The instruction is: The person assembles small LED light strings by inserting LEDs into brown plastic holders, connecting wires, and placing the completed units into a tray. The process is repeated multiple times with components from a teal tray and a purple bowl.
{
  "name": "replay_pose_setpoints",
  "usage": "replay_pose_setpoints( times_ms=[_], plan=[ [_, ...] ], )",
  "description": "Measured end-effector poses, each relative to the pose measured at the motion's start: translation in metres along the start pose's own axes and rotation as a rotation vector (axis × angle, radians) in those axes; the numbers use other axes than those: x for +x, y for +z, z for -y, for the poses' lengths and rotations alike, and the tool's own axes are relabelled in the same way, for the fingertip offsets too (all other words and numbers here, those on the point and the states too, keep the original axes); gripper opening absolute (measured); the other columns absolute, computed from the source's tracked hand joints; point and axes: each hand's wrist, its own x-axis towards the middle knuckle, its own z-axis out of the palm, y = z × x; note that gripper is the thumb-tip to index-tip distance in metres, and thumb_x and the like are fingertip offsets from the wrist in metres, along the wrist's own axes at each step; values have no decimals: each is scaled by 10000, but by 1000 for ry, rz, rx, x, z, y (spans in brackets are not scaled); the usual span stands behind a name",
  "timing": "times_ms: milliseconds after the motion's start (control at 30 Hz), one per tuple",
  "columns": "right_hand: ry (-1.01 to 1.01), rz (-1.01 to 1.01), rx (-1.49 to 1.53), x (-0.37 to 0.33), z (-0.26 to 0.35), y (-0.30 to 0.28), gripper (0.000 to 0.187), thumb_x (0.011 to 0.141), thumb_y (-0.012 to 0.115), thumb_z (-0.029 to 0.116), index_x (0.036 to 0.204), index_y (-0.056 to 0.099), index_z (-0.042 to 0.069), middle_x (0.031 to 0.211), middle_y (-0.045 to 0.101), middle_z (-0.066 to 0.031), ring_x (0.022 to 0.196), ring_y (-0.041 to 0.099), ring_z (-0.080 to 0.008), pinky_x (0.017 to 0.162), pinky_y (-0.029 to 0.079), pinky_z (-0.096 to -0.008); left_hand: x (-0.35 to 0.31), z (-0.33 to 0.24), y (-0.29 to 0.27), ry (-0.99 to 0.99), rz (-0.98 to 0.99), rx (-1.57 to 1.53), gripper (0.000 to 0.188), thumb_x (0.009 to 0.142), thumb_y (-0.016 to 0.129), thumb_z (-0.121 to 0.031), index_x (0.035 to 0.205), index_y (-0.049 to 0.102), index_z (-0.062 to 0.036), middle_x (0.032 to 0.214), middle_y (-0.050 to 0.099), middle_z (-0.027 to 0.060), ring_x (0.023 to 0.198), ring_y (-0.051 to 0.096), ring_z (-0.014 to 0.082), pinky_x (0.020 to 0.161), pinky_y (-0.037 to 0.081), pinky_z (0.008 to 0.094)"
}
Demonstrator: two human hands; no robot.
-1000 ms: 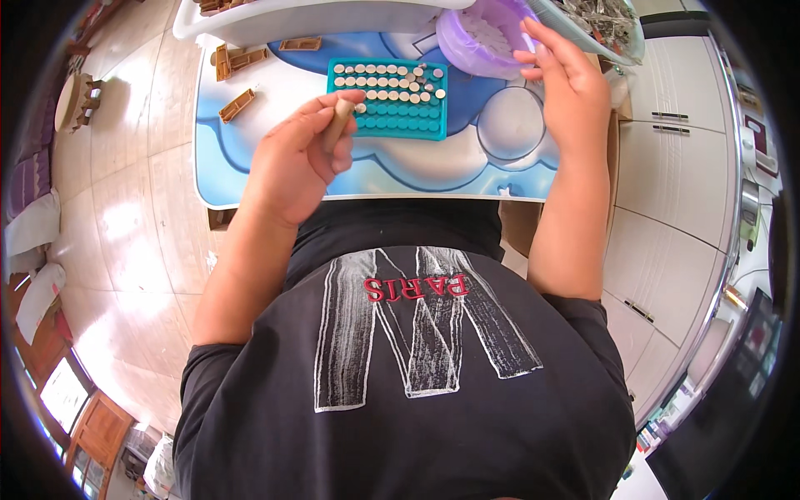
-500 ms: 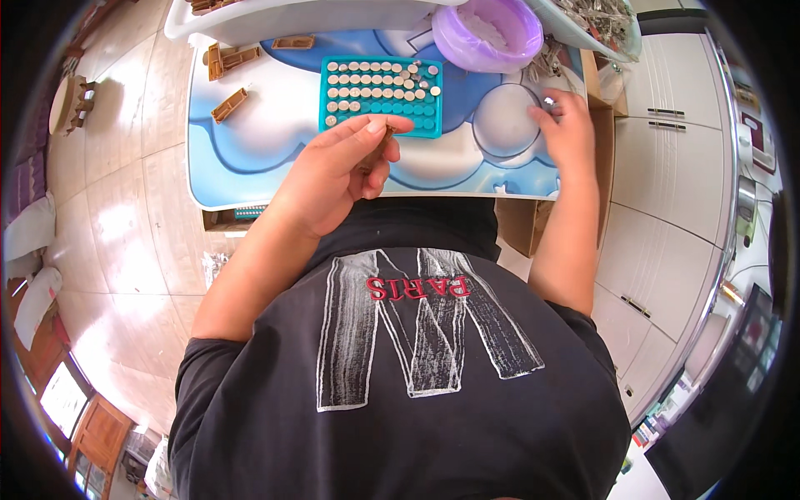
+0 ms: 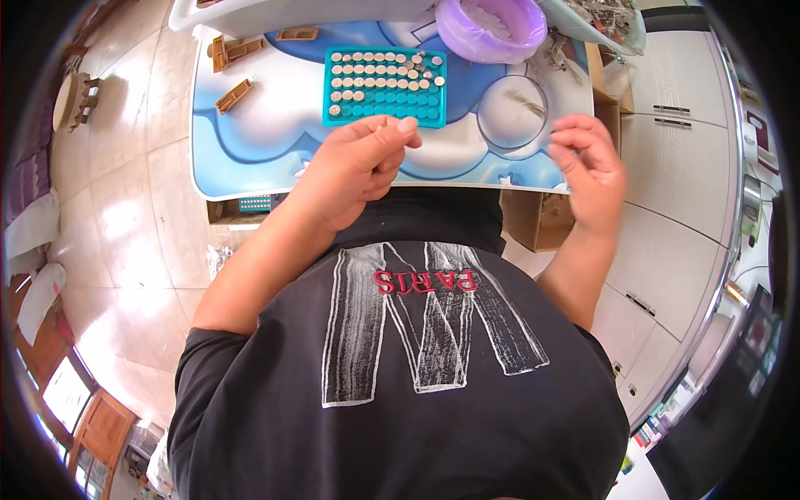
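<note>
My left hand (image 3: 363, 167) is closed in front of the near edge of a teal tray, thumb pressed over the bent fingers. What it grips is almost wholly hidden now; half a second ago a small brown piece showed between those fingers. The teal tray (image 3: 406, 112) carries rows of round, pale, button-like discs (image 3: 369, 70), and its nearer right part shows bare teal cups. My right hand (image 3: 593, 173) is over the table's right edge, fingers loosely bent and apart, with nothing clearly visible in them. Left of it, a blurred wisp of thin strands (image 3: 527, 102) is above or on the table's round printed shape.
Brown slotted pieces (image 3: 234, 97) lie on the table's left. A lined purple basin (image 3: 492, 33) stands at the back right, beside a pale bin of tangled scraps (image 3: 596, 21). A large white container (image 3: 317, 21) borders the far edge. Cardboard boxes (image 3: 540, 225) stand below the table.
My right hand has moved right and nearer to me, its fingers parting. The wisp of strands now shows where it was not visible before. My left hand has turned, hiding the brown piece.
</note>
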Motion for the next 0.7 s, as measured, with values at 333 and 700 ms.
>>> replay_pose_setpoints(
  times_ms=[333,700],
  plan=[
    [-112,196,207,1,18,82,400,687,693,-48,1063,591,38,922,593,-66,795,540,-147,731,447,-270,9,16,7,-186,248,-181,286,930,534,-288,1029,565,-22,836,596,20,458,310,5,368,206,153],
    [-199,222,56,7,11,81,139,761,667,-11,894,626,-11,858,632,-106,746,608,-199,671,484,-282,2,10,4,-40,93,140,276,840,669,-285,874,604,-19,584,465,-61,435,308,4,392,197,180]
  ],
)
